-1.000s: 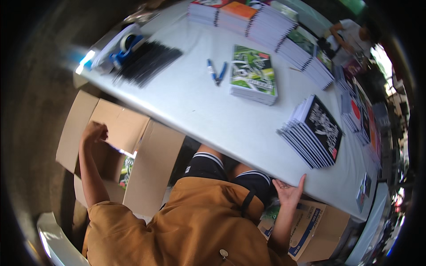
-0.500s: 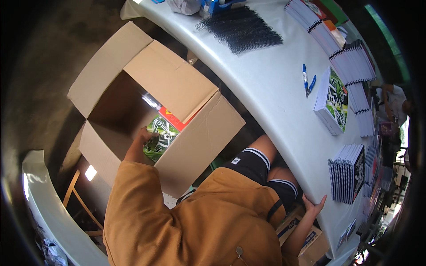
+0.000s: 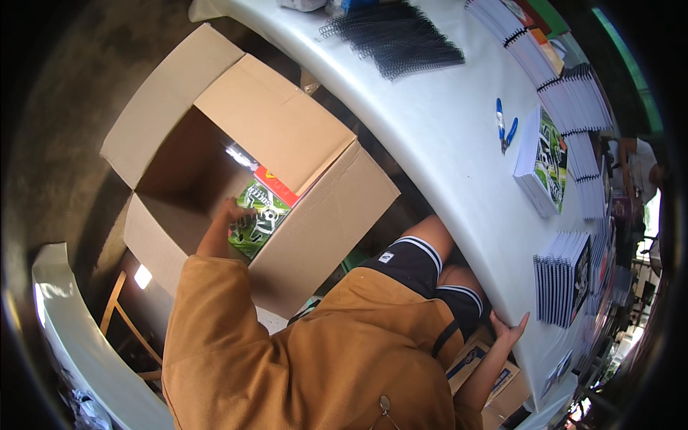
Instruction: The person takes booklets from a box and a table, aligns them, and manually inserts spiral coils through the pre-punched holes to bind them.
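Observation:
My left hand (image 3: 230, 210) reaches down into a large open cardboard box (image 3: 326, 208). It is closed on the left edge of a green notebook (image 3: 259, 221) with a soccer ball on its cover, one digit lying across the top. Beside that notebook, a red one (image 3: 276, 188) shows partly from under the box flap. Whatever lies beneath both is hidden. At the right, my right hand (image 3: 507, 332) rests on the edge of the white-covered table (image 3: 430, 143), its thumb apart from the fingers and nothing held.
On the table lie black spiral coils (image 3: 394, 39), blue-handled pliers (image 3: 505, 127), a stack of green notebooks (image 3: 542, 161) and spiral-bound notebooks (image 3: 562, 279). Smaller cartons (image 3: 502, 387) stand under the table edge. Another white surface (image 3: 61, 308) is at far left. A person (image 3: 634, 168) is at far right.
The view has shifted slightly. My left hand stays at the green notebook in the box, and my right hand stays on the table edge.

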Action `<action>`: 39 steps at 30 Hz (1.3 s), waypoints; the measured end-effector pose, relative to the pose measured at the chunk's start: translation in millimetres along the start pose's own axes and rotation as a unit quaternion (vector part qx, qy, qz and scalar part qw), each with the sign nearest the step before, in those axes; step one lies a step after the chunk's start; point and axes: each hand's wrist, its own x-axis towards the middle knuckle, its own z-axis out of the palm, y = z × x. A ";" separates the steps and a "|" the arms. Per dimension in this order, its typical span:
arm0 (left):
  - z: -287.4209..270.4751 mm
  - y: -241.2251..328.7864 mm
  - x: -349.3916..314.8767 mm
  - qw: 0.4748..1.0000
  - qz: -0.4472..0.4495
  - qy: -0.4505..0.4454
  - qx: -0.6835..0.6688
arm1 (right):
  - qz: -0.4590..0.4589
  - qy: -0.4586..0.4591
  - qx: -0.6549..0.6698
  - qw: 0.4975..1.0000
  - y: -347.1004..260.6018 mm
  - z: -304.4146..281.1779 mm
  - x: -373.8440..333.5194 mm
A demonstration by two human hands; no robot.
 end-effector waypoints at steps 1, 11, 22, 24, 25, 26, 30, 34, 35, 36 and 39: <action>1.1 -2.3 1.7 1.000 -0.006 0.004 -0.012 | 0.000 0.002 0.007 1.000 0.7 -1.7 -0.2; -12.3 -9.0 -18.9 0.978 0.048 -0.111 -0.172 | 0.022 0.021 0.015 0.999 3.8 10.1 -1.9; -25.0 25.5 -132.3 0.990 0.009 0.049 -0.133 | 0.073 -0.026 0.056 0.995 6.4 18.9 -14.4; -34.8 34.4 -153.4 0.981 0.002 0.194 -0.022 | 0.077 -0.021 0.059 0.995 7.2 23.5 -23.0; -51.0 61.7 -183.5 0.983 -0.029 0.183 -0.018 | 0.080 -0.012 0.053 0.995 7.6 20.1 -25.4; -66.6 95.6 -227.7 0.978 -0.049 0.188 -0.073 | 0.087 -0.007 0.054 0.995 7.2 15.1 -25.1; -112.1 115.0 -299.2 0.911 0.066 0.386 0.133 | 0.069 -0.047 0.052 0.995 7.7 6.1 -21.8; -155.4 181.8 -388.6 0.859 0.305 0.312 -0.269 | 0.051 -0.076 0.025 0.996 19.1 12.3 -23.1; -161.3 213.9 -402.3 0.849 0.346 0.291 -0.273 | 0.051 -0.079 0.027 0.995 22.0 11.2 -19.8; -162.5 259.7 -414.4 0.839 0.386 0.266 -0.276 | 0.051 -0.078 0.029 0.995 21.0 9.6 -19.8; -150.7 413.1 -408.8 0.819 0.462 0.150 -0.305 | 0.070 -0.097 0.026 0.992 13.4 -8.5 -14.0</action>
